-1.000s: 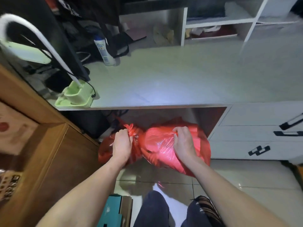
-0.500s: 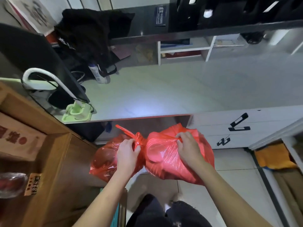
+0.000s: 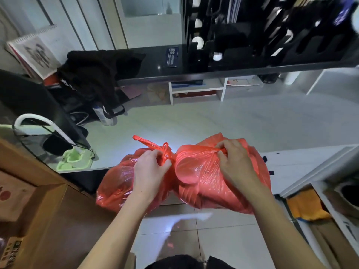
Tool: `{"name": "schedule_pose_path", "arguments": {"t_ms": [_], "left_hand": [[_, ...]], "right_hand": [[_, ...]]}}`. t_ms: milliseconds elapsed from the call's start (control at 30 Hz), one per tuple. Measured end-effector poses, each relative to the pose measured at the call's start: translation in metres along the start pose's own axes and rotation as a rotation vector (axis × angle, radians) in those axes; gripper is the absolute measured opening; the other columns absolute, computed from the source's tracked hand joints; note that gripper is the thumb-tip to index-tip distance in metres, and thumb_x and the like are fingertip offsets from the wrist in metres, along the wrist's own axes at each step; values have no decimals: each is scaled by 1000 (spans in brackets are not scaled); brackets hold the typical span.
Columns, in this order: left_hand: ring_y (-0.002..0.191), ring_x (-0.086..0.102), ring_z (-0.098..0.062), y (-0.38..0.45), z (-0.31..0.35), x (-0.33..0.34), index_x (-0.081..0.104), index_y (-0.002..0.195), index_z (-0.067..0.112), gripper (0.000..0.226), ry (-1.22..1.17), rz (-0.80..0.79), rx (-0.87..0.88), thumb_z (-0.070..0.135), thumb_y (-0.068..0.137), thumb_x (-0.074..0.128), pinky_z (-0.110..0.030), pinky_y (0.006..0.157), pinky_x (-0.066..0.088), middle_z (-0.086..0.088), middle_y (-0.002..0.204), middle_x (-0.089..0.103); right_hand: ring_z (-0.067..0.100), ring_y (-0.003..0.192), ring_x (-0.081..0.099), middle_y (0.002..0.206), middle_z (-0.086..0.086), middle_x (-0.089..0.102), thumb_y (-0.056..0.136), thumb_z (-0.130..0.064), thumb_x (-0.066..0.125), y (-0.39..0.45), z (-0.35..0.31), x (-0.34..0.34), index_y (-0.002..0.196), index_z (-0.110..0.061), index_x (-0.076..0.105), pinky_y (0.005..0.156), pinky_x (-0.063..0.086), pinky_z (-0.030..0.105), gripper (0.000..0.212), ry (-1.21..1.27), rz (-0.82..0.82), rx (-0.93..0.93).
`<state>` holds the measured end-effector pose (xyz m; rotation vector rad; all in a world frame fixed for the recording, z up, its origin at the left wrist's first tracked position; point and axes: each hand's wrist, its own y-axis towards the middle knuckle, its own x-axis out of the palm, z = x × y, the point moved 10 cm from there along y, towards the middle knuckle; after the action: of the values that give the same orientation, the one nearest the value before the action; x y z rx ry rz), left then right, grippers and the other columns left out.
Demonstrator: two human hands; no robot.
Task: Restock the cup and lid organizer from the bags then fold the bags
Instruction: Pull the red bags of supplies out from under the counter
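A person holds two knotted red plastic bags in the air at the near edge of a pale desk [image 3: 223, 121], seen from above. The left hand [image 3: 150, 171] grips the left bag [image 3: 114, 187] by its tied neck, fingers curled round the gathered plastic just below the knot [image 3: 165, 152], whose loose tails stick up beyond the knuckles. The right hand [image 3: 236, 164] pinches the bunched top of the right bag [image 3: 196, 183], thumb and fingers closed on a twisted strand. The two bags touch between the hands. Round, flat shapes press against the right bag's film under that hand, likely lids.

The black cup and lid organizer [image 3: 272, 35] stands well beyond both hands, on a dark shelf [image 3: 213, 73] above the desk.

This looks like the opening step: carrying the bags up to the desk, nothing yet restocked. Next, the bags probably need setting down on the desk ahead of the hands, then each knot worked loose.
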<state>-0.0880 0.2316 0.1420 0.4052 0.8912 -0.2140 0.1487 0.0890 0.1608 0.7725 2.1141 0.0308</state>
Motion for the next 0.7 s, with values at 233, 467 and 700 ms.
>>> {"name": "schedule_pose_path", "arguments": {"t_ms": [233, 467, 700], "left_hand": [[79, 50, -15, 46, 46, 0, 70, 91, 20, 15, -30, 43, 16, 32, 82, 74, -27, 70, 30, 6, 84, 59], [85, 57, -21, 96, 55, 28, 69, 87, 21, 12, -82, 34, -44, 33, 86, 68, -35, 74, 40, 2, 87, 61], [86, 58, -25, 174, 51, 76, 63, 83, 23, 15, -106, 15, -125, 37, 86, 67, -43, 78, 50, 1, 87, 61]], "right_hand": [[9, 95, 44, 106, 6, 60, 95, -3, 59, 37, 27, -42, 106, -11, 68, 87, 31, 19, 17, 9, 133, 22], [12, 96, 44, 108, 10, 61, 95, 0, 56, 77, 72, -41, 106, -11, 67, 87, 30, 18, 19, 22, 201, 89], [12, 97, 40, 108, 9, 59, 95, 2, 57, 140, 113, -31, 107, -6, 67, 86, 29, 19, 17, 7, 271, 161]]}}
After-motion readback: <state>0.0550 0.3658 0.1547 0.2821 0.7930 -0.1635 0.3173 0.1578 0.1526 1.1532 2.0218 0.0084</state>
